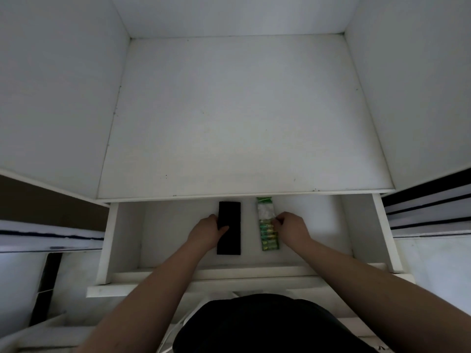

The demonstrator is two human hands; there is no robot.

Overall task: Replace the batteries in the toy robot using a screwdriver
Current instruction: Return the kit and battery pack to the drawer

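Both my hands reach into an open white drawer (362, 230). A flat black rectangular case (230, 215) lies in its middle; my left hand (207, 231) grips the case's left edge, thumb across its top. To the right lies a green pack of batteries (266, 225) in clear wrapping. My right hand (291, 228) pinches the pack's right edge with curled fingers. No toy robot or screwdriver is visible.
Above the drawer a white shelf surface (237, 118) runs back between two white side walls. The drawer front (204, 273) lies just before my body. Dark-edged panels (428, 205) stand at the right, and a brown surface (38, 200) shows at the left.
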